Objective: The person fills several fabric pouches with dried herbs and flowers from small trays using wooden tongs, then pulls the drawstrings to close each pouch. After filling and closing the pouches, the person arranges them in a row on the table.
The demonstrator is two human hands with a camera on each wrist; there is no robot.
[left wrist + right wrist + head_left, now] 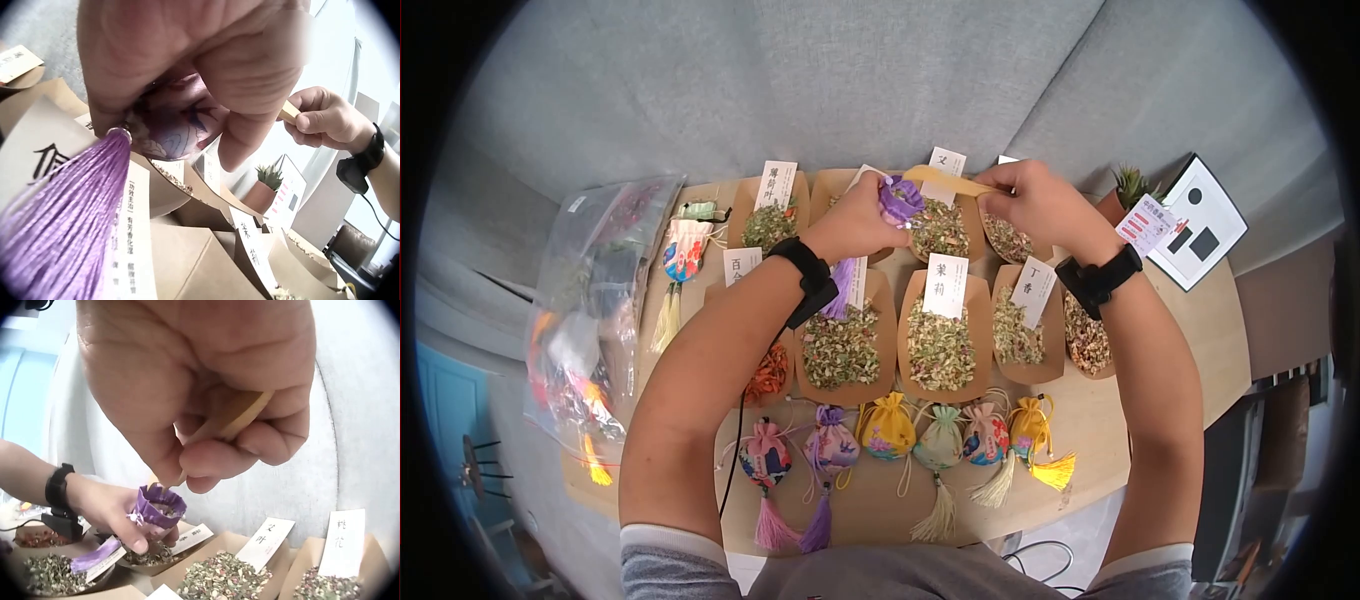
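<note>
My left hand (862, 218) grips a purple pouch (901, 200) with its mouth open upward; dried bits show inside it in the right wrist view. A purple tassel (75, 219) hangs from the pouch's lower end. Pinched in my right hand (1035, 203) is a wooden spoon (950, 182), its far end at the pouch's mouth. In the right wrist view my fingers curl round the spoon's handle (247, 415) above the pouch (161, 506). Behind and below stand paper trays of dried herbs (940, 235) with labels.
Several tasselled pouches (887, 425) lie along the table's near side. A clear plastic bag (585, 300) is at the left, beside another pouch (687, 247). At the right stand a potted plant (1128, 190) and a framed board (1200, 225). More herb trays (970, 390) fill the middle.
</note>
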